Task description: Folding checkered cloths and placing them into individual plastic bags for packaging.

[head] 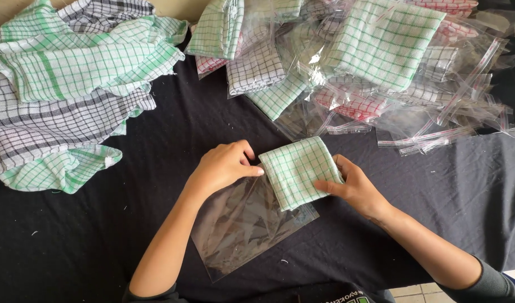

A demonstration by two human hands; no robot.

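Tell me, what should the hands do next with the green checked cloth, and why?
Probably slide the folded cloth further into the clear bag. The left hand holds the bag's mouth, the right hand grips the cloth, and most of it sits outside.

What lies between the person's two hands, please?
In the head view, a folded green-checked cloth lies between left hand and right hand, partly over a clear plastic bag.
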